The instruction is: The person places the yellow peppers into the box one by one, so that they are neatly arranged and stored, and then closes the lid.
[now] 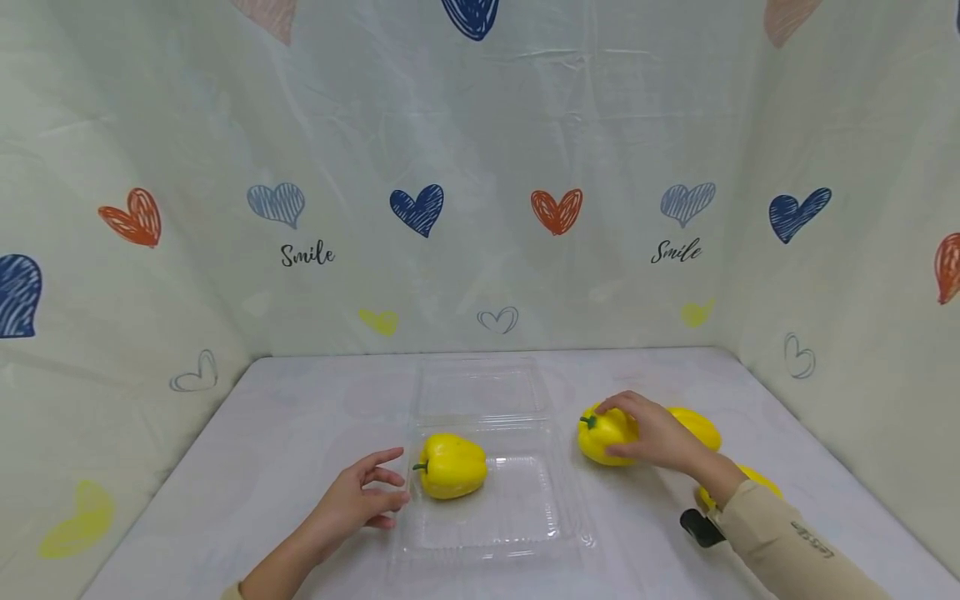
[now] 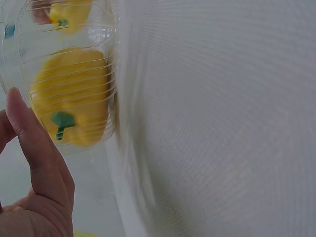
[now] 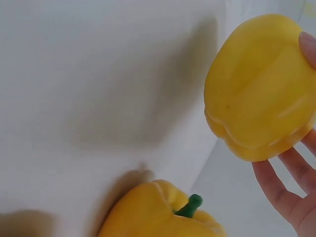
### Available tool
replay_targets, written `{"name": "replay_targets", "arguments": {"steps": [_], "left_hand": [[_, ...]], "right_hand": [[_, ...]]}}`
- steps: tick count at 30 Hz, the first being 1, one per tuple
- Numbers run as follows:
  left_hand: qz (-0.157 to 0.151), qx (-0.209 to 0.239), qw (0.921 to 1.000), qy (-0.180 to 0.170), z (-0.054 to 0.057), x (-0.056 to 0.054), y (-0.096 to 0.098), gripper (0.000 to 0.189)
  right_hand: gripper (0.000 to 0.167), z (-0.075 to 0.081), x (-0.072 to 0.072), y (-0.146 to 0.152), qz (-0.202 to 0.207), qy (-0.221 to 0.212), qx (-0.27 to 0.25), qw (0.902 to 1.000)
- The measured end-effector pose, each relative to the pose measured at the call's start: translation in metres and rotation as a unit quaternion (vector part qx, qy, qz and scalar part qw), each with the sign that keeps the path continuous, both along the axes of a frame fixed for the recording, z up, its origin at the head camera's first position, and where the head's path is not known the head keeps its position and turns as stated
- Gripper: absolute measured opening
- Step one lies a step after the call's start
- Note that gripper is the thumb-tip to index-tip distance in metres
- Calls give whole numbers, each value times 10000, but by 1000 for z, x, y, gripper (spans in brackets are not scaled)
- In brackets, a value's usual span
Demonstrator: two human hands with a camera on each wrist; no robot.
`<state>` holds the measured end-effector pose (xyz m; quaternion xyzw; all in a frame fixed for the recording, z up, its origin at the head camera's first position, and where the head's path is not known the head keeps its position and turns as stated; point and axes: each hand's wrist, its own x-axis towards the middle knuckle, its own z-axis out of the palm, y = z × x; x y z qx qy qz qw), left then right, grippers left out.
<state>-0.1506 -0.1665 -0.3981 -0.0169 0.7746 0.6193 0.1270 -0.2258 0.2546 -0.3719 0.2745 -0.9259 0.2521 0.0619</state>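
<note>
A clear plastic clamshell box [image 1: 517,508] lies opened flat, its lid [image 1: 480,390] toward the back. One yellow bell pepper [image 1: 452,467] lies on its side in the left part of the base, green stem pointing left. My left hand [image 1: 352,504] is at the box's left edge, fingers loosely spread and holding nothing; whether they touch the wall I cannot tell. To the right of the box, my right hand [image 1: 660,433] grips a second yellow bell pepper [image 3: 261,84] between thumb and fingers. That pepper is raised off the table in the right wrist view.
Two more yellow peppers lie at the right, one pepper [image 1: 696,427] behind my right hand and another pepper [image 1: 761,479] partly hidden by my forearm. A black object [image 1: 701,527] is at my right wrist. Heart-printed cloth [image 1: 480,275] walls the white table [image 1: 315,408].
</note>
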Motion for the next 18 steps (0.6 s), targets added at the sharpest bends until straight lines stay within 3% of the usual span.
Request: {"name": "replay_targets", "arguments": {"steps": [12, 18], "left_hand": [[35, -48, 10000, -51, 3, 0, 2, 70], [55, -69, 10000, -30, 2, -1, 2, 70]], "right_hand": [[46, 19, 11, -13, 137, 320, 28, 9994], [46, 27, 16, -22, 393, 509, -81, 9979]]}}
